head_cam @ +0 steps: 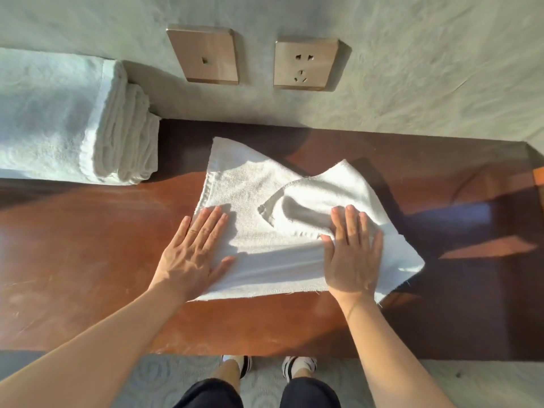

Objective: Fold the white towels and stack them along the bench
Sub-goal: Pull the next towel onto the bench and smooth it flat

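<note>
While a white hand towel lies half-flattened on the reddish-brown wooden bench, its right side humped in a loose fold, both hands press down on its near edge. The left hand lies flat on the towel's left corner, fingers straight and slightly spread. The right hand lies flat on the humped part, fingers straight and close together. This looks like the smoothing step; next, the hump needs flattening before a fold. A stack of folded towels sits well apart at the bench's left end, below two wall sockets.
</note>
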